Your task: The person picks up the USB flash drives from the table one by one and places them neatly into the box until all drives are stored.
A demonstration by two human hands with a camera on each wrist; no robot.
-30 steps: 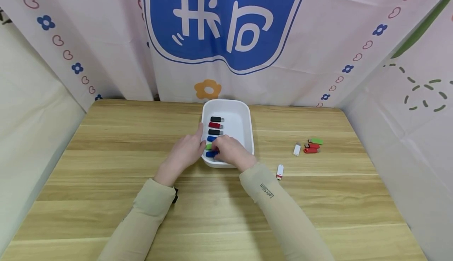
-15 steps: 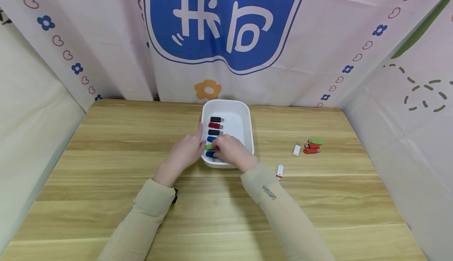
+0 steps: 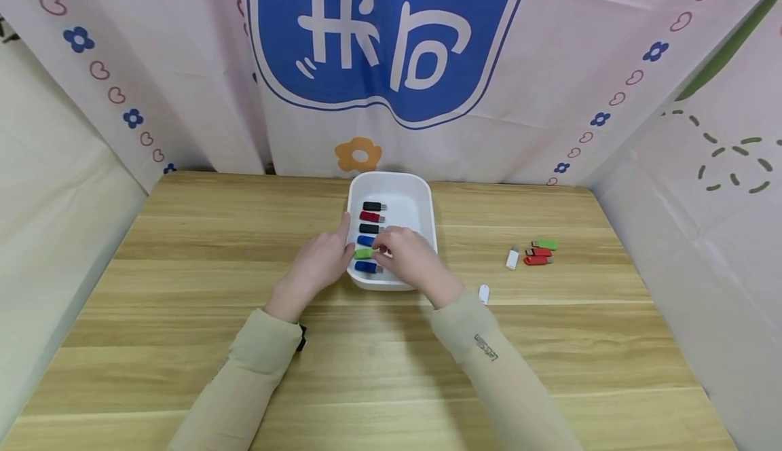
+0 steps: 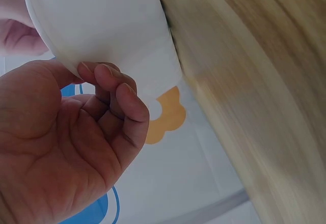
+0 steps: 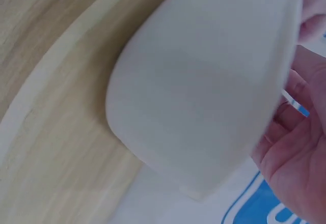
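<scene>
My left hand grips the left rim of a white plastic tray. In the left wrist view the curled fingers lie against the tray's outer wall, and the thumb passes over its rim. Inside, along the left side, runs a column of USB sticks: a black one, a red one, another black one, a blue one, a green one and a dark blue one. My right hand is over the tray beside the green stick, loosely bent, with nothing visible in it.
On the wooden table, right of the tray, lie more USB sticks: a white one, a green one, two red ones, and another white one partly covered by the right sleeve. A printed curtain hangs behind the table.
My right hand has let go of the dark blue USB stick at the tray's near end and drawn back slightly right, uncovering it. My left hand stays on the rim.
</scene>
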